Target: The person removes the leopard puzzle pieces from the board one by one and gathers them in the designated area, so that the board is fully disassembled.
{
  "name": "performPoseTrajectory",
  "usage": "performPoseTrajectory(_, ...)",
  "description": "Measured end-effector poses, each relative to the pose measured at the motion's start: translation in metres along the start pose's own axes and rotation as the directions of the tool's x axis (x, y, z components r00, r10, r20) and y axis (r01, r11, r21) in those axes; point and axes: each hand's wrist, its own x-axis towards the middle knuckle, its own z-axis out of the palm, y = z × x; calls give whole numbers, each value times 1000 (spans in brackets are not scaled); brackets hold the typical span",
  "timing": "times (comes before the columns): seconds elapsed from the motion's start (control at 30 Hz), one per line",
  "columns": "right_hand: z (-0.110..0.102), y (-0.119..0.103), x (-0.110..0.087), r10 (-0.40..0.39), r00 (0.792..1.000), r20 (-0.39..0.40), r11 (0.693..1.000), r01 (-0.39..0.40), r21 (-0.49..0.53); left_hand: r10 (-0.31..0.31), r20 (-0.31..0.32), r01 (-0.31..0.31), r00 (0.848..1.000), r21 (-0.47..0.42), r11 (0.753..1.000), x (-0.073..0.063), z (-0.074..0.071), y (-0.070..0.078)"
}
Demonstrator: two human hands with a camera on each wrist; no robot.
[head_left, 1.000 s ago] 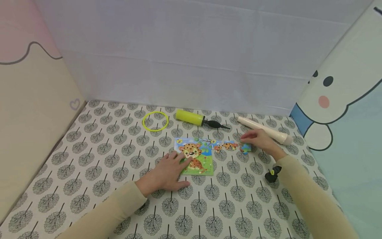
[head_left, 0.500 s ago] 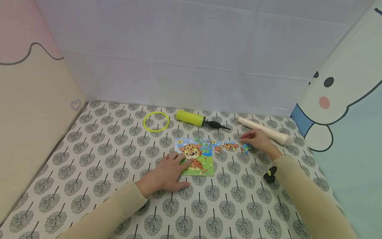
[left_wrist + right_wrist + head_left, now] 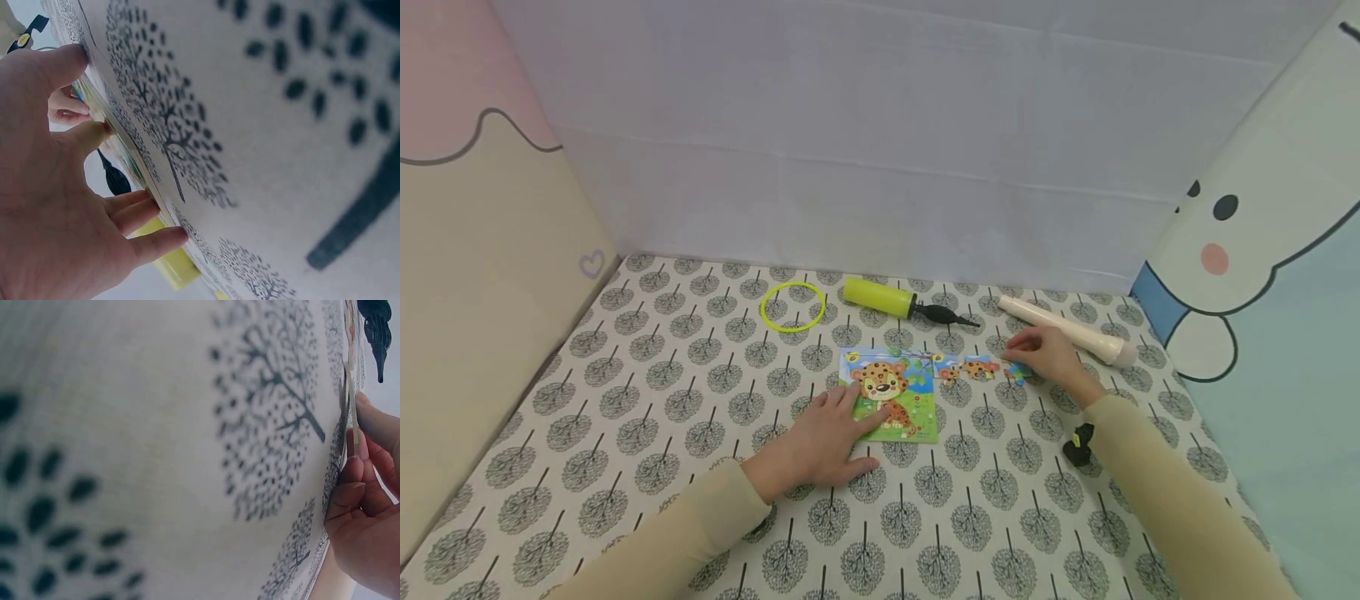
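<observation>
Quietly, a person in cream sleeves works over a tablecloth (image 3: 760, 533) printed with gray trees, two bare hands set to either side of a spotted-cub jigsaw. The left hand (image 3: 823, 437) lies with its fingers extended and thumb spread wide, gripping nothing, its fingertips resting on the lower left part of a square picture board (image 3: 917, 387) that shows the cub seated on green grass under a blue sky. The right hand (image 3: 1048, 360), its fingers bent, pinches the edge of an end piece (image 3: 1018, 372) between thumb and fingertips; whether that piece is raised off the cloth is hard to tell.

Between board and right hand, two more pieces complete a short row: a corner piece (image 3: 947, 368) at the board's upper right edge, touching or just beside it, and a middle piece (image 3: 979, 367) bearing orange, spotted fur. Beyond them, toward a pale lilac backdrop (image 3: 865, 167), lie a lime-yellow ring (image 3: 762, 308), a lime-yellow pump (image 3: 877, 297) with a black nozzle (image 3: 937, 314) pointing right, and a cream tube (image 3: 1067, 327) slanting just behind the right hand. A small black object (image 3: 1077, 447) with a yellow mark shows beside the right sleeve (image 3: 1172, 492).
</observation>
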Motion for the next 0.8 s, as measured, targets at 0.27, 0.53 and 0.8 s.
performPoseTrajectory(0.27,0,-1,-1,7,1000,-5,1000,-7,10,-6,-34,5,999,-33,999,-1,0,-1)
performPoseTrajectory(0.53,0,-1,-3,14,1000,-11,1000,-14,4,-18,-24,18,1000,2,1000,-1,0,-1)
performPoseTrajectory(0.8,1,-2,-3,2,1000,-11,1000,-2,-3,-53,17,54,998,-12,998,-2,2,-1)
